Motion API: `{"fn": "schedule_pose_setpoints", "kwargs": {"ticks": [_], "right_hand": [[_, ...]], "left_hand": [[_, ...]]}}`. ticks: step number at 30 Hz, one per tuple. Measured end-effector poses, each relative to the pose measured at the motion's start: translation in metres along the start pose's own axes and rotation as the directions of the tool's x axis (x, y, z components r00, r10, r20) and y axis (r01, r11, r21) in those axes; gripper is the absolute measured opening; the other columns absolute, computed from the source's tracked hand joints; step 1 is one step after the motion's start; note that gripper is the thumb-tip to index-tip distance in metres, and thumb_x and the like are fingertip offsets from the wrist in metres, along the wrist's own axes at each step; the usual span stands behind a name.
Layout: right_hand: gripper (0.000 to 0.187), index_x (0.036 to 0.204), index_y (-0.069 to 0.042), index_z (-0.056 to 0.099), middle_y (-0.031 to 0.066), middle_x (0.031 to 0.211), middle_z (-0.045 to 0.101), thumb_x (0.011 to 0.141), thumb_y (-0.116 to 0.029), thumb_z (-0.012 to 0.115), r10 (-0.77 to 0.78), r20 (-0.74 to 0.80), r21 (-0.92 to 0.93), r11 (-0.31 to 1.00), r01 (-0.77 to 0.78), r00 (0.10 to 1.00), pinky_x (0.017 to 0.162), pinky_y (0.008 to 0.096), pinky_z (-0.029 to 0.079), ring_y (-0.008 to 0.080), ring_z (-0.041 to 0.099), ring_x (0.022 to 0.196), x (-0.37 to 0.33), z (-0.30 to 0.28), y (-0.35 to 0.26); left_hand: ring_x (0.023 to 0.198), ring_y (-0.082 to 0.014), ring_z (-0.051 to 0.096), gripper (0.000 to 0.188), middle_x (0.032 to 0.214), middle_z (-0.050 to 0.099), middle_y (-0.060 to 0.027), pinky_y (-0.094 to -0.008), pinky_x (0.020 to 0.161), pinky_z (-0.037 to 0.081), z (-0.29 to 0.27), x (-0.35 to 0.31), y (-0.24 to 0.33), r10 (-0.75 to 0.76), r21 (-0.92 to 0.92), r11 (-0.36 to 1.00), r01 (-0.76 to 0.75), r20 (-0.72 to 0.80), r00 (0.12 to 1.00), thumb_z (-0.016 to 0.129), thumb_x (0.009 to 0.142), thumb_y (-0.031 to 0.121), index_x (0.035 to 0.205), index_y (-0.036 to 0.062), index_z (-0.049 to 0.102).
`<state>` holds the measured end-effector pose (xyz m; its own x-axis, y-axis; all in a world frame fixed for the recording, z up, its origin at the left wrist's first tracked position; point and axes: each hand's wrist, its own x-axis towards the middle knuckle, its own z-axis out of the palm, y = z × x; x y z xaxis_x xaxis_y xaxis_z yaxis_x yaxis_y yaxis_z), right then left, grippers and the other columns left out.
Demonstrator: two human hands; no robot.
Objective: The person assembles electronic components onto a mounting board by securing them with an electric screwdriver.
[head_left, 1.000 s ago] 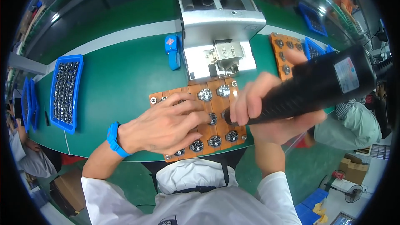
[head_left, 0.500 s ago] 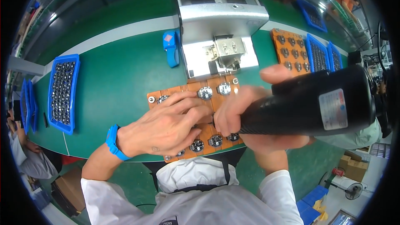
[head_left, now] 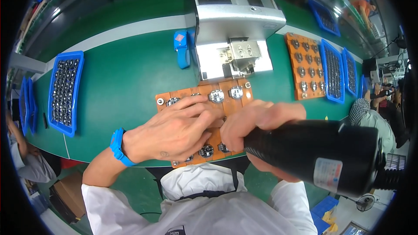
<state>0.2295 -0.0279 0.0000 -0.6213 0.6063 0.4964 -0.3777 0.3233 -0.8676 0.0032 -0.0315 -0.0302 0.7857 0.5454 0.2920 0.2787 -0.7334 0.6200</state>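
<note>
My right hand (head_left: 261,124) wraps round a black electric screwdriver (head_left: 313,148), its body slanting down to the right and its tip hidden behind my fingers. Under both hands lies an orange-brown fixture board (head_left: 183,92) carrying several round circuit boards, among them one round board (head_left: 216,96) by its far edge. My left hand (head_left: 174,130) bends over the middle of the fixture. Its thumb and index finger close together beside my right hand; whatever they grip is hidden. A blue wrist strap (head_left: 116,147) circles my left wrist.
Behind the fixture stands a silver machine (head_left: 239,17), with a blue strap (head_left: 182,50) beside it. A blue tray (head_left: 77,100) of small parts is at left. On the right are a second loaded fixture (head_left: 300,78) and more blue trays (head_left: 333,72). Other people sit at both sides.
The screwdriver's rear end has swung down toward me, and my right thumb has come down onto it. My left hand stays at the same spot on the fixture. The view has shifted slightly.
</note>
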Motion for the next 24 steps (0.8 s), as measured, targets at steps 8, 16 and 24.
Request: {"fn": "schedule_pose_setpoints", "kwargs": {"ticks": [8, 16, 24], "right_hand": [[0.091, 0.152, -0.01, 0.016, 0.0151, 0.071, 0.059, 0.09, -0.066, 0.052, 0.137, -0.345, -0.03, 0.987, -0.157, 0.928, 0.057, 0.0422, 0.051, 0.0283, 0.058, 0.06, 0.0, 0.01, -0.012], [0.106, 0.152, -0.009, 0.012, 0.0128, 0.077, 0.055, 0.083, -0.082, 0.041, -0.359, -0.381, 0.007, 0.92, 0.391, 0.852, 0.052, 0.0398, 0.052, 0.0241, 0.057, 0.055, 0.048, -0.037, -0.01], [0.108, 0.15, -0.01, 0.016, 0.0139, 0.079, 0.057, 0.078, -0.086, 0.042, -0.342, -0.429, -0.114, 0.939, 0.326, 0.836, 0.058, 0.0414, 0.051, 0.0259, 0.056, 0.057, 0.054, -0.038, 0.004]], "left_hand": [[0.102, -0.0319, 0.061, 0.025, 0.107, 0.064, -0.0142, -0.0463, 0.105, 0.041, -0.001, -0.001, 0.001, 0.005, 0.029, 1.0, -0.005, -0.007, 1.0, 0.06, 0.086, 0.004, 0.108, -0.0024, 0.051], [0.106, -0.0333, 0.058, 0.032, 0.108, 0.061, -0.018, -0.0449, 0.102, 0.044, -0.002, 0.0, 0.002, 0.063, 0.127, 0.99, -0.067, 0.041, 0.997, 0.065, 0.087, 0.014, 0.114, 0.0002, 0.056], [0.109, -0.0353, 0.056, 0.038, 0.11, 0.06, -0.0193, -0.0445, 0.098, 0.045, -0.004, -0.001, 0.001, 0.054, 0.138, 0.988, -0.061, 0.055, 0.997, 0.065, 0.091, 0.031, 0.115, 0.0018, 0.058]]}}
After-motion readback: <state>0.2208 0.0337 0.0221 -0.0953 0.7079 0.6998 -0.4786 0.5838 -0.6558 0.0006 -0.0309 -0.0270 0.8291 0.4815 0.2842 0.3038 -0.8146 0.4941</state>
